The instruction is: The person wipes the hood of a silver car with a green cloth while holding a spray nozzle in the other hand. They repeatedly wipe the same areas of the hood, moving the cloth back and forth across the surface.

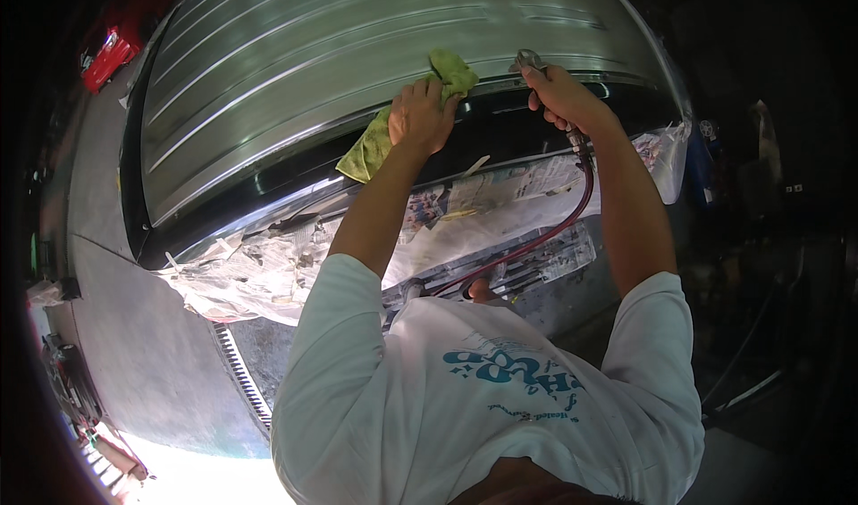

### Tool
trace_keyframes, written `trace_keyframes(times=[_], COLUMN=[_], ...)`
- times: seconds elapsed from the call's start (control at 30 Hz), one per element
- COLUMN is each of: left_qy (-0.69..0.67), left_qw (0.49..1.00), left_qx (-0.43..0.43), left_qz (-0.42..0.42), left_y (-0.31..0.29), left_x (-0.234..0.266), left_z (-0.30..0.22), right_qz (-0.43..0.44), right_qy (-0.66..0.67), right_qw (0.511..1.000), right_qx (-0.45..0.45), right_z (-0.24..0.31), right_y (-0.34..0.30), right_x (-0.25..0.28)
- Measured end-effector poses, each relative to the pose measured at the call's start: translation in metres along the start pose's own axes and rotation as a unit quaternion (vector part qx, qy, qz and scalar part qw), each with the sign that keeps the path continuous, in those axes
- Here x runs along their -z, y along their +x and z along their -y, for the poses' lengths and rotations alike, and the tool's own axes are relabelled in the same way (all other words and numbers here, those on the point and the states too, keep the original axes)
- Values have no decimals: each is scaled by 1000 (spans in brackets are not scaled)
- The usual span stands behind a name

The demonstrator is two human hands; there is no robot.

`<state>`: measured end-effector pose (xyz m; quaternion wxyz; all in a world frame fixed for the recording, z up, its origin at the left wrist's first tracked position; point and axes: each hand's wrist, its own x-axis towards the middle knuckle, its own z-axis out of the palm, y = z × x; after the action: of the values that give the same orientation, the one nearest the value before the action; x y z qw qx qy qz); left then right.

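My left hand (pixel 422 116) is closed around a yellow-green cloth (pixel 368 147), pressing it against the edge of a vehicle's roof. Part of the cloth sticks out past my fingers and part hangs down over the black trim (pixel 487 125). To the right, my right hand (pixel 568 96) grips a metal air blow gun (pixel 529 59) just above the same edge. From its lower end a dark red hose (pixel 572 214) curves down toward my waist. The ribbed, silvery-green roof panel (pixel 357 45) spreads out ahead of both hands.
Newspaper (pixel 500 183) and clear plastic film (pixel 259 281) cover the vehicle's side below the trim. I stand over a slatted platform (pixel 554 259). A floor grate (pixel 241 375) lies at lower left. A red car (pixel 112 58) stands far left. The right side is dark.
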<state>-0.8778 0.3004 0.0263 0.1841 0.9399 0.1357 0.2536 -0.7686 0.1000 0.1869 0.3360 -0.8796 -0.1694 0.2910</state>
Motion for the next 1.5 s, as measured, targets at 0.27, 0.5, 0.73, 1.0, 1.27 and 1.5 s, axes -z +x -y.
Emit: trace_keyframes(times=[0.27,0.5,0.73,1.0,1.27,1.5], left_qy=[-17,-36,-80,-24,-52,-56], left_qw=[999,998,996,998,992,994], left_qx=[28,7,6,-15,-64,13], left_qz=[8,51,39,64,94,96], left_y=[34,64,52,75,139,172], left_x=[-46,-80,-82,-103,-208,-259], left_z=[-68,-103,-61,-144,-262,-354], right_qz=[57,38,-17,-14,-156,-196], right_qy=[-77,-196,-167,-47,115,226], right_qw=[995,975,980,996,981,953], right_qx=[16,98,108,68,-23,-45], right_z=[-13,-53,-54,-117,-241,-291], right_y=[33,55,10,-9,-57,-84], right_x=[39,63,31,76,145,180])
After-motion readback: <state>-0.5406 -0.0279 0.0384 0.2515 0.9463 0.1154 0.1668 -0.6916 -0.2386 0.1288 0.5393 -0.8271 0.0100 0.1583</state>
